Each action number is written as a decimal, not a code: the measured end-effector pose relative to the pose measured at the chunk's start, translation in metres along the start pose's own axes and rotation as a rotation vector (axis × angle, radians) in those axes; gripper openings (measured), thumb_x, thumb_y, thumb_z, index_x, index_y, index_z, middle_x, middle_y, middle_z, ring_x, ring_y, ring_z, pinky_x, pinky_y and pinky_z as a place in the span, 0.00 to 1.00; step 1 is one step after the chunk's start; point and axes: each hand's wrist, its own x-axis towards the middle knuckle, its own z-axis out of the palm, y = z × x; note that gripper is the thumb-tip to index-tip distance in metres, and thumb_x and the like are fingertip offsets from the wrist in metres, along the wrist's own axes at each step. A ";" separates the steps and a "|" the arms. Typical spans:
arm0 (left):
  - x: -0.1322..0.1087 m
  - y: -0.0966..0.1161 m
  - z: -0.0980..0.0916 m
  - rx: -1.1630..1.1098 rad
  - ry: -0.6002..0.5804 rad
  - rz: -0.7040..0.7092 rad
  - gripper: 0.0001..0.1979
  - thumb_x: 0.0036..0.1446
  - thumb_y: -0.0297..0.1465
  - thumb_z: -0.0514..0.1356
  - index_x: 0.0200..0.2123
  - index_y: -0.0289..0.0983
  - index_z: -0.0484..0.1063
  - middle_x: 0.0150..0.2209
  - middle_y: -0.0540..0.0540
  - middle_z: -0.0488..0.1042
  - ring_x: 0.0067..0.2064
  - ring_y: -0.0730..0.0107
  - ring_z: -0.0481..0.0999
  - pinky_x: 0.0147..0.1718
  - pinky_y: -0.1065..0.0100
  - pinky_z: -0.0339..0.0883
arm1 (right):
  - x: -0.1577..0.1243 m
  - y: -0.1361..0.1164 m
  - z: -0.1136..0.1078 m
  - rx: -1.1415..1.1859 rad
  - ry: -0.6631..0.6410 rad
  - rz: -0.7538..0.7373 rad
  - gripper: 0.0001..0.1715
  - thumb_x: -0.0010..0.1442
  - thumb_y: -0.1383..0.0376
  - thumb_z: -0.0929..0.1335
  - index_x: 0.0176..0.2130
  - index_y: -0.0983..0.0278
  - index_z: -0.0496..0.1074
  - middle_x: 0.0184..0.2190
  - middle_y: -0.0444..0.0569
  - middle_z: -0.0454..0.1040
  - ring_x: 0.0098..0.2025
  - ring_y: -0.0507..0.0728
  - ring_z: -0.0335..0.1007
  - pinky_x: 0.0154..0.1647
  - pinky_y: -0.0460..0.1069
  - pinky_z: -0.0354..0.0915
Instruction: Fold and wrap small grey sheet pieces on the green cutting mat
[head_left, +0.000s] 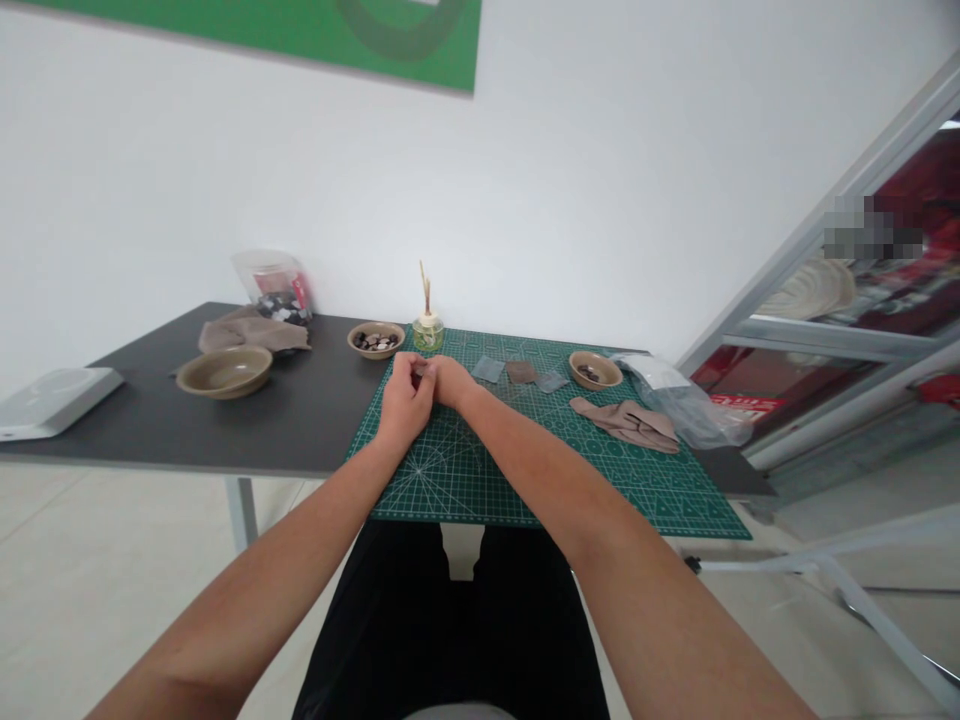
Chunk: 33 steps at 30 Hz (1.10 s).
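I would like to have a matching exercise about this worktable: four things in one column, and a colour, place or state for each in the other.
1. Reed diffuser
2. Cutting mat
3. Left hand
4. Flat scale-like device

A. Next to the right hand
B. White
C. Thin sticks rising from it
D. Green, with grid lines

Pairs: 1-C, 2-D, 3-A, 4-B
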 end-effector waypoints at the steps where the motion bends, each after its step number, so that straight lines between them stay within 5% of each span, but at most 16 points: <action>1: 0.001 -0.001 0.000 -0.009 0.016 0.001 0.06 0.61 0.35 0.54 0.39 0.39 0.63 0.34 0.49 0.72 0.34 0.69 0.71 0.37 0.67 0.66 | -0.001 0.000 -0.001 -0.016 -0.002 -0.061 0.14 0.65 0.65 0.63 0.44 0.63 0.77 0.43 0.50 0.80 0.46 0.58 0.74 0.49 0.48 0.65; 6: 0.002 -0.004 0.002 -0.045 0.060 0.026 0.06 0.60 0.34 0.56 0.38 0.39 0.63 0.33 0.49 0.71 0.33 0.69 0.71 0.36 0.68 0.66 | 0.000 0.002 -0.003 -0.130 -0.011 -0.256 0.16 0.66 0.68 0.61 0.49 0.66 0.74 0.48 0.55 0.78 0.51 0.59 0.72 0.53 0.52 0.64; 15: 0.002 -0.004 0.001 -0.063 0.050 0.003 0.05 0.60 0.34 0.56 0.38 0.39 0.63 0.31 0.50 0.70 0.32 0.70 0.70 0.34 0.68 0.65 | -0.010 -0.004 0.000 -0.101 0.001 -0.090 0.17 0.67 0.65 0.59 0.46 0.65 0.75 0.41 0.56 0.80 0.42 0.61 0.77 0.40 0.50 0.67; 19: 0.005 -0.006 0.002 -0.090 0.076 -0.045 0.10 0.58 0.36 0.60 0.38 0.39 0.62 0.28 0.52 0.67 0.28 0.72 0.67 0.30 0.69 0.63 | -0.019 -0.007 -0.005 0.016 0.133 0.061 0.16 0.68 0.61 0.59 0.45 0.63 0.72 0.41 0.53 0.80 0.40 0.60 0.76 0.38 0.49 0.65; 25: 0.008 -0.015 0.007 -0.169 -0.014 -0.064 0.10 0.53 0.34 0.63 0.35 0.39 0.65 0.27 0.54 0.68 0.28 0.73 0.67 0.30 0.70 0.62 | -0.068 0.005 -0.019 0.223 0.397 0.270 0.12 0.64 0.59 0.64 0.42 0.61 0.72 0.33 0.47 0.78 0.35 0.56 0.74 0.36 0.47 0.61; 33: 0.007 -0.018 0.013 -0.069 -0.217 0.036 0.09 0.55 0.31 0.60 0.40 0.39 0.75 0.36 0.48 0.75 0.37 0.67 0.72 0.40 0.65 0.66 | -0.136 0.031 -0.011 0.403 0.465 0.389 0.09 0.58 0.63 0.68 0.40 0.62 0.74 0.33 0.46 0.78 0.33 0.54 0.73 0.37 0.48 0.63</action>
